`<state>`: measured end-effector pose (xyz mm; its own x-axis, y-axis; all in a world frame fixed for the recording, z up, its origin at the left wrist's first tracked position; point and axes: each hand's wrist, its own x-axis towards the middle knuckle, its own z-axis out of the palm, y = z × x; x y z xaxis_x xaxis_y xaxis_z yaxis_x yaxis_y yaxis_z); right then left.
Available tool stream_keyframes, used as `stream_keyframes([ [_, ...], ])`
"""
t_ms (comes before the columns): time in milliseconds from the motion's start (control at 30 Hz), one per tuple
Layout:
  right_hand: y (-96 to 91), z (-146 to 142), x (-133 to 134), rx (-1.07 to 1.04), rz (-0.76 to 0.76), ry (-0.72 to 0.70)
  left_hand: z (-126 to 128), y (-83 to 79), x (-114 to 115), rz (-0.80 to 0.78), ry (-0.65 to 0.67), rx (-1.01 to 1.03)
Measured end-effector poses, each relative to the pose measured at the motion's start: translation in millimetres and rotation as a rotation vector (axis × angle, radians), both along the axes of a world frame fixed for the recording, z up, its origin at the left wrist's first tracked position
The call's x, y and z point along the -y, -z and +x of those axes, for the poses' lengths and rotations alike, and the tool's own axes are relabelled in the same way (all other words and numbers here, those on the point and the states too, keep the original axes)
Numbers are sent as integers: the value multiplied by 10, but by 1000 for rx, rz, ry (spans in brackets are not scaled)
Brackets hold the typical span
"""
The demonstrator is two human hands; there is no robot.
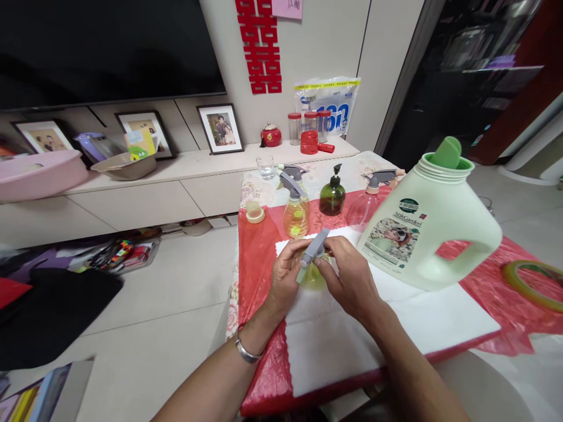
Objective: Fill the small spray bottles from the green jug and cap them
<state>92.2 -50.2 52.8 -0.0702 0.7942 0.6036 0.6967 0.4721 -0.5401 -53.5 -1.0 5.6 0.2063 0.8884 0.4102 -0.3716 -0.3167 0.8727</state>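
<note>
White sheet [334, 346], nearest, laid on the red-covered surface [260, 281]; spray bottle [314, 278], one, yellowish, grey-headed, over the sheet between the hands; left hand [287, 271], fingers curled round the left of its neck and head; right hand [349, 271], fingers and thumb closed on the right of the collar; fit of collar to neck hidden by the fingers, so cannot be told. Handling note, by judgement: body best steadied by the left hand, collar square to the neck, turned evenly without squeezing. Bearing: nozzle end of the head toward the person and left, rear end away and right; head's long axis a slant across the neck; bottle's own axis seemingly near upright. Beyond: pale green jug [396, 234], beside the right hand, handle to the right; tape roll [509, 276], far right; yellow spray bottles [296, 220], two; round lid [255, 214], left of these; green pump bottle [332, 199]; clear spray bottle [361, 211]; drinking glass [265, 169], at the back.
</note>
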Motion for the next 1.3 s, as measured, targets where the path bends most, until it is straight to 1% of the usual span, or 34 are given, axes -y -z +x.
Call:
stream_keyframes([
  [200, 35, 27, -24, -50, -3, -22, 40, 53, -52, -102, -30, 45],
  [367, 39, 50, -34, -120, -17, -53, 52, 40, -63, -81, -43, 53],
  [433, 58, 43, -46, -157, 5, -41, 53, 49, -61, -96, -51, 54],
  [533, 105, 16, -74, -195, 39, -4, 57, 80, -60, -168, -67, 77],
  [667, 139, -16, -97, -204, 41, 23, 59, 108, -58, -239, -40, 114],
  [767, 103, -7, -75, -182, 12, -8, 55, 110, -56, -232, -43, 108],
  [900, 21, 35, -19, -145, -72, -87, 53, 110, -49, -230, -45, 91],
  [967, 4, 48, -6, -149, -91, -104, 55, 105, -45, -231, -36, 93],
  [1200, 103, 21, -64, -231, -35, -41, 68, 51, -42, -198, 45, 150],
  [1300, 131, 11, -79, -256, -34, -12, 68, 44, -39, -223, 60, 165],
])
